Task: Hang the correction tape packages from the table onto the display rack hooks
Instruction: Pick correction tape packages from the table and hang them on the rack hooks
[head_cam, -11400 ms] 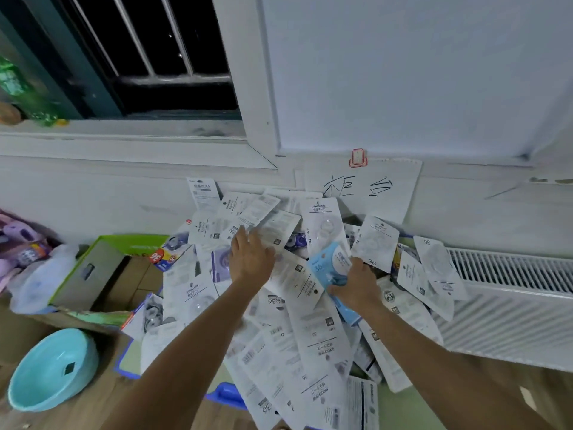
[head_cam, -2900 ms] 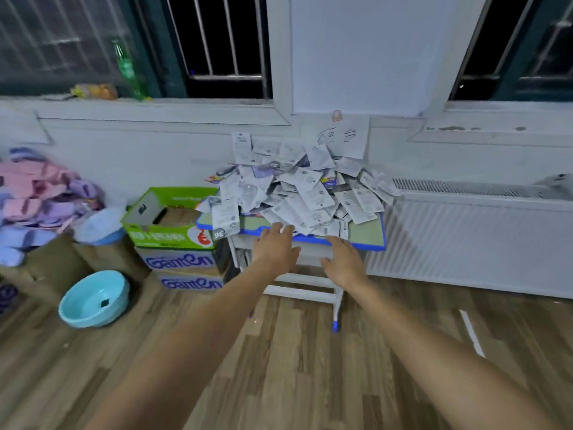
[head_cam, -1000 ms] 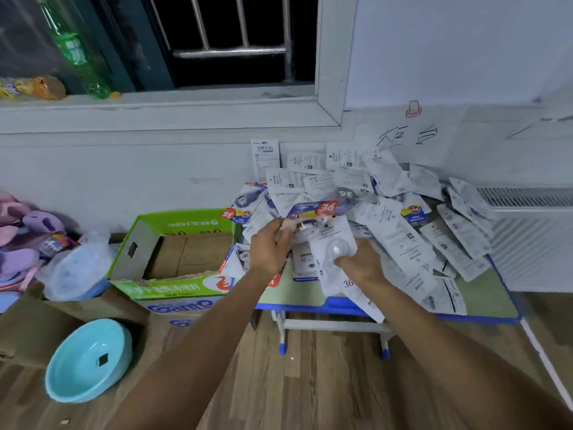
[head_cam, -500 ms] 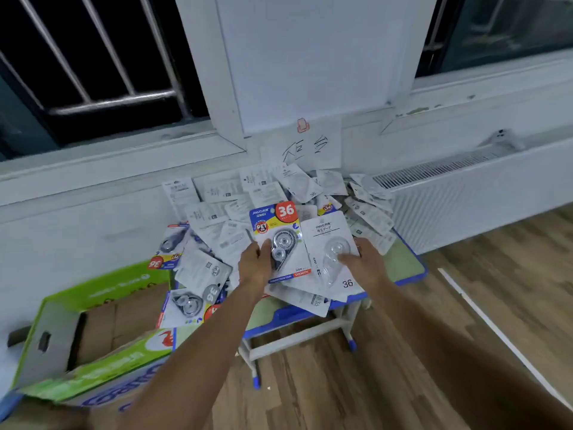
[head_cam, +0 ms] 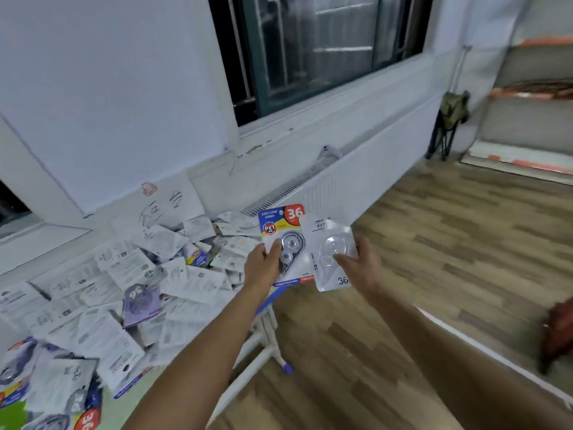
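I have two correction tape packages up in front of me, side by side with their inner edges overlapping a little. The coloured package is pinched by its lower left edge in my left hand, thumb across the clear blister. The white package sits in my right hand, fingers curled behind it and thumb on the front. Both stand upright, long axis pointing up and slightly away from me, so the hang-hole ends are at the top, clear of my fingers.

No rack hooks show in this view, though shelving stands far off at the right, well apart from my hands; I judge the rack lies that way. My right hand is the nearer of the two to it. Open wood floor runs between, with the radiator along the wall behind.

The bench, strewn with the remaining packages, is down to my left; its blue edge and white legs sit just below my left forearm.
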